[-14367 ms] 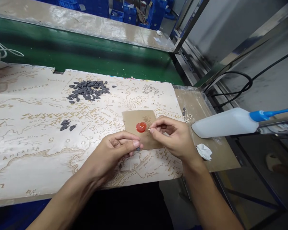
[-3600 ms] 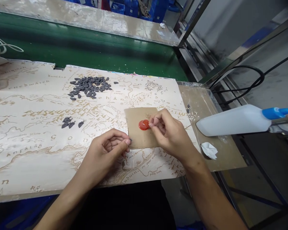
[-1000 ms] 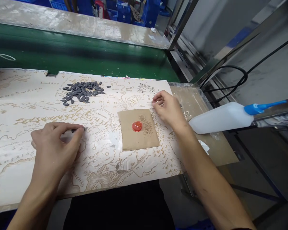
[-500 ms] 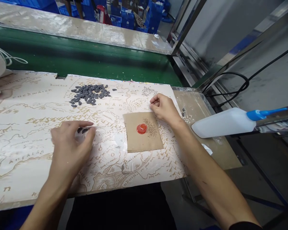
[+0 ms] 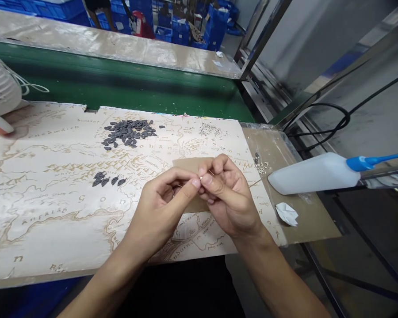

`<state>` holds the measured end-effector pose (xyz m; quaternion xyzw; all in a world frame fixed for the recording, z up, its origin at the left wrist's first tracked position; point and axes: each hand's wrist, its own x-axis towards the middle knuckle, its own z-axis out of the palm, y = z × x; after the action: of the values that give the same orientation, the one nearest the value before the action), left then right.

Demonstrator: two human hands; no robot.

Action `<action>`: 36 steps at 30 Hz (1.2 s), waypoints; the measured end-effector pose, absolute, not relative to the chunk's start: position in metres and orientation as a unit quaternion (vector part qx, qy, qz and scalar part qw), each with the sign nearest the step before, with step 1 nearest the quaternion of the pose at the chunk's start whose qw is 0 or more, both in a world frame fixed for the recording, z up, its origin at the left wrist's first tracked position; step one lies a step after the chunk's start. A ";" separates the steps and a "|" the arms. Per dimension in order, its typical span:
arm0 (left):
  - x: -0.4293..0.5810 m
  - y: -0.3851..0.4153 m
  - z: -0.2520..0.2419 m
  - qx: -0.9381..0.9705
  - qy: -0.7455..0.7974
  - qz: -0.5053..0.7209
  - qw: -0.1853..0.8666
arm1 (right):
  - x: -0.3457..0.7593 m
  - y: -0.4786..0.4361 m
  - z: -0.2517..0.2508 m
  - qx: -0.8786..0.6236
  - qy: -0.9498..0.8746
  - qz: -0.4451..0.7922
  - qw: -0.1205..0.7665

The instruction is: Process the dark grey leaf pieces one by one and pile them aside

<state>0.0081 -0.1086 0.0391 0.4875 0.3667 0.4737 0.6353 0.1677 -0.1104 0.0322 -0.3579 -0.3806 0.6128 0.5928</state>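
My left hand (image 5: pixel 167 205) and my right hand (image 5: pixel 227 192) meet over a square of brown cardboard (image 5: pixel 189 165), fingertips touching. A tiny pale piece (image 5: pixel 201 178) shows at the fingertips, pinched by my right hand. My left thumb and forefinger are pressed together beside it; what they hold is too small to make out. The hands cover most of the cardboard. A large pile of dark, leaf-shaped pieces (image 5: pixel 129 131) lies behind to the left, and a smaller group of them (image 5: pixel 102 179) sits nearer. Tiny pale bits (image 5: pixel 209 130) are scattered behind my right hand.
A white bottle with a blue nozzle (image 5: pixel 315 173) lies on the right, near crumpled white paper (image 5: pixel 286 214). A white fan (image 5: pixel 1 84) stands at the far left. Beyond the map-printed sheet (image 5: pixel 63 154) runs a green belt (image 5: pixel 119 88). A person's legs (image 5: pixel 101 17) show behind.
Both hands have come together over the cardboard, the left moving right from the small dark group and the right moving nearer. The red blob on the cardboard is now hidden.
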 end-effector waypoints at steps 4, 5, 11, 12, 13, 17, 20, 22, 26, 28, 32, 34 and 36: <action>0.007 -0.110 0.031 0.479 0.342 0.458 0.666 | 0.173 -0.117 0.023 -0.360 -0.384 0.610 0.593; 0.007 -0.110 0.029 0.475 0.336 0.455 0.674 | 0.175 -0.118 0.021 -0.363 -0.391 0.606 0.591; 0.004 -0.108 0.021 0.464 0.336 0.425 0.701 | 0.185 -0.124 0.011 -0.356 -0.438 0.569 0.597; 0.003 -0.107 0.021 0.467 0.340 0.419 0.701 | 0.186 -0.124 0.010 -0.351 -0.443 0.567 0.599; 0.002 -0.107 0.020 0.471 0.345 0.413 0.699 | 0.187 -0.124 0.009 -0.348 -0.447 0.565 0.600; -0.002 -0.104 0.019 0.498 0.359 0.392 0.685 | 0.189 -0.124 0.007 -0.363 -0.462 0.546 0.597; -0.003 -0.103 0.021 0.509 0.359 0.367 0.691 | 0.191 -0.125 0.008 -0.369 -0.475 0.548 0.581; -0.003 -0.103 0.024 0.520 0.359 0.340 0.696 | 0.194 -0.126 0.011 -0.370 -0.492 0.554 0.562; -0.010 -0.093 0.025 0.606 0.393 0.287 0.629 | 0.201 -0.123 0.014 -0.414 -0.542 0.493 0.539; -0.022 -0.079 0.021 0.689 0.448 0.265 0.504 | 0.207 -0.119 0.012 -0.446 -0.558 0.442 0.543; -0.055 -0.034 0.004 0.766 0.582 0.230 0.147 | 0.220 -0.113 0.004 -0.502 -0.569 0.362 0.542; -0.069 -0.011 -0.006 0.744 0.634 0.201 0.066 | 0.225 -0.113 0.001 -0.528 -0.581 0.332 0.522; -0.079 0.004 -0.014 0.730 0.658 0.183 0.038 | 0.227 -0.113 -0.001 -0.543 -0.599 0.321 0.493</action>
<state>-0.0787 0.0044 -0.0138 0.7298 0.6576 0.1828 0.0382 0.2266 -0.1134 -0.0007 -0.5431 -0.5994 0.3212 0.4926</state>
